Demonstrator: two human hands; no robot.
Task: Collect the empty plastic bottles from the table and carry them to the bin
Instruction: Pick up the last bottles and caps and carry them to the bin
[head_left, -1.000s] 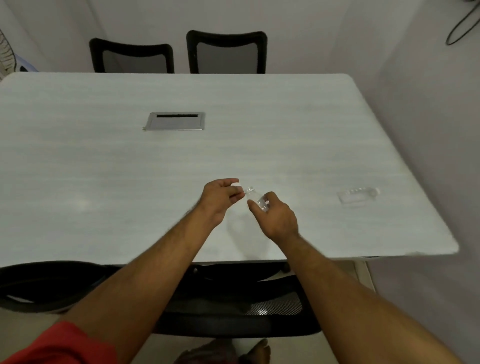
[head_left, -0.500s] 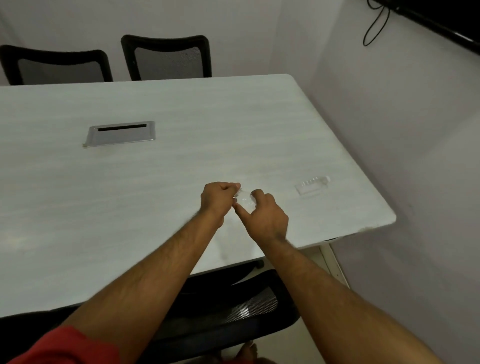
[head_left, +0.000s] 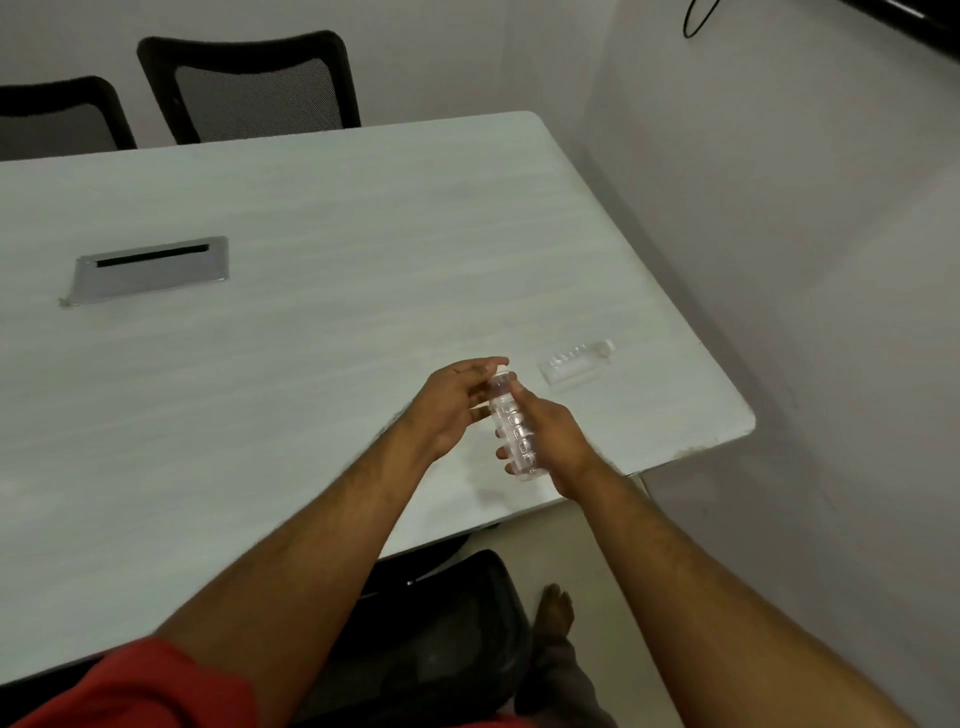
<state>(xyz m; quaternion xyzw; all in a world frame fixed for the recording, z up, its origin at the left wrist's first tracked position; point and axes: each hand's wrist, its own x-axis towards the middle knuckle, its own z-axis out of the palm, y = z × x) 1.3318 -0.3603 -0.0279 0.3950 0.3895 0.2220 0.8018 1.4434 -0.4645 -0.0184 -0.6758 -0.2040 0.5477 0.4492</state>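
We see from a single head-worn camera — high, tilted forward and down, close over the table (head_left: 311, 364), whose far right corner sits upper centre, walls filling the right.

Two clear ribbed bottles (head_left: 513, 426) (head_left: 574, 364), pale grey wood-grain bench (head_left: 311, 338), silver cable hatch (head_left: 148, 270), black mesh chairs (head_left: 254, 88), red sleeve (head_left: 145, 686)

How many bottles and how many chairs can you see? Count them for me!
Clear plastic bottles: 2, the held bottle and the lying bottle.
Black chairs: 3, the far-left chair, the far-right chair and the near chair.
Total: 5
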